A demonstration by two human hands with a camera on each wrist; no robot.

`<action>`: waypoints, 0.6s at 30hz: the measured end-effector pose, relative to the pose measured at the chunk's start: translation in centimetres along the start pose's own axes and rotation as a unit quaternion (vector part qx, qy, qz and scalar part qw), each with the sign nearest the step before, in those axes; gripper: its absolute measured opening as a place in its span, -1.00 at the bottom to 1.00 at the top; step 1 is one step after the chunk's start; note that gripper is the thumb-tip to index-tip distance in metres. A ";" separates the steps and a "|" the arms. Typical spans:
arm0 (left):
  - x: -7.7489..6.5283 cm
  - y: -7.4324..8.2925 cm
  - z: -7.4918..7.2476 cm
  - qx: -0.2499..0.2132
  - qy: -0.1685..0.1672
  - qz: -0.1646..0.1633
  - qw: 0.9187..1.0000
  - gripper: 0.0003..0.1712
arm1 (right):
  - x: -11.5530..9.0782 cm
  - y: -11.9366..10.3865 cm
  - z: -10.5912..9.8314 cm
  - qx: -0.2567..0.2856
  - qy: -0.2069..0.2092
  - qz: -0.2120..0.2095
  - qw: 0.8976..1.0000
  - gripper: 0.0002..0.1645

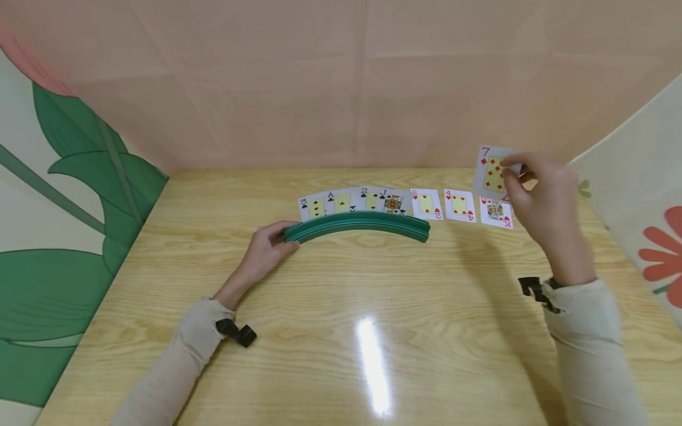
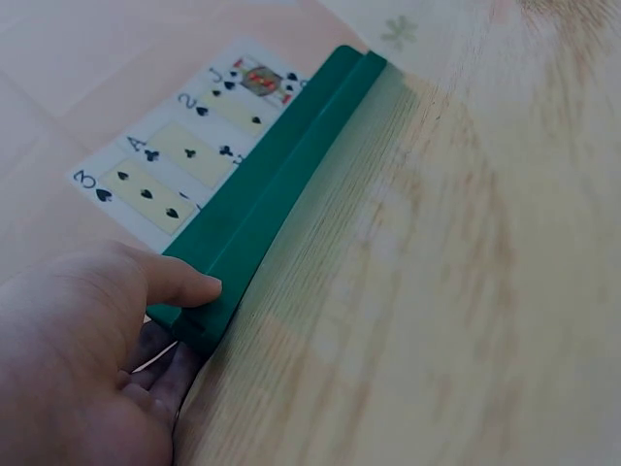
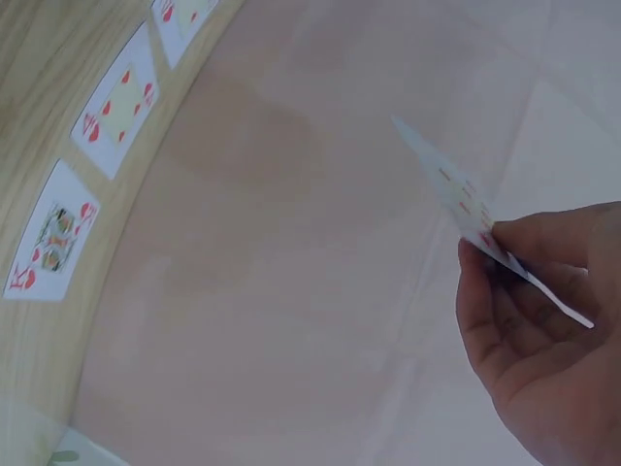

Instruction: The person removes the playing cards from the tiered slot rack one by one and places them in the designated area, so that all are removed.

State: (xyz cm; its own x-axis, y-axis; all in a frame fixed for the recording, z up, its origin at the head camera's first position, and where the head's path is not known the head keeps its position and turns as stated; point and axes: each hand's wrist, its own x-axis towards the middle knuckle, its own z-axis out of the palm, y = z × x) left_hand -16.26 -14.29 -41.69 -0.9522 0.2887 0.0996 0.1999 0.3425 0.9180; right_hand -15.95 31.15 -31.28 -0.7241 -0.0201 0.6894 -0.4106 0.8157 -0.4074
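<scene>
My left hand (image 1: 266,247) grips the left end of a curved green card holder (image 1: 362,221), thumb on the front and fingers behind. Several black-suit playing cards stand in its slot: a three of spades (image 2: 146,194), an ace of clubs (image 2: 189,153), a two (image 2: 231,105) and a jack (image 2: 260,80); the holder hides their lower parts. Raised at the far right, my right hand (image 1: 546,195) pinches the seven of diamonds (image 1: 491,171) between thumb and fingers. In the right wrist view that card (image 3: 451,189) appears nearly edge-on.
Right of the holder, a two of hearts (image 1: 426,204), a four of hearts (image 1: 460,206) and a king of hearts (image 1: 496,212) lie face up in a row on the wooden table (image 1: 319,296). A pinkish cloth (image 1: 319,89) hangs along the back edge, with floral cloths (image 1: 639,195) at the sides.
</scene>
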 end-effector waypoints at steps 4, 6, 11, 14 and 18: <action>0.2 -0.3 0.0 -0.001 0.001 -0.002 1.000 -0.57 | 0.0 1.3 -0.5 -0.010 -0.018 0.054 0.998 -0.77; 0.5 -1.2 0.1 -0.004 0.003 -0.004 1.000 -0.57 | 0.0 1.8 -0.7 -0.015 -0.021 0.074 0.997 -0.74; 1.2 -3.5 0.3 -0.010 0.008 -0.003 1.000 -0.54 | -0.1 3.5 -1.0 -0.023 -0.019 0.103 0.994 -0.70; 1.3 -4.0 0.3 -0.013 0.010 0.001 1.000 -0.55 | -0.2 4.7 -1.1 -0.024 -0.011 0.112 0.993 -0.69; 1.2 -4.1 0.2 -0.015 0.011 0.004 1.000 -0.57 | -0.4 6.3 -1.1 -0.029 0.003 0.120 0.992 -0.70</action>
State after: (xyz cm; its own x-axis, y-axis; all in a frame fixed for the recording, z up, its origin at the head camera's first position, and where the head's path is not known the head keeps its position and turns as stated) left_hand -18.15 -15.16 -45.43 -0.9559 0.2704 0.1148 0.2002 0.3133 0.9283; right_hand -17.64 36.93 -33.47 -0.7939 0.1812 0.5804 -0.1950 0.8282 -0.5254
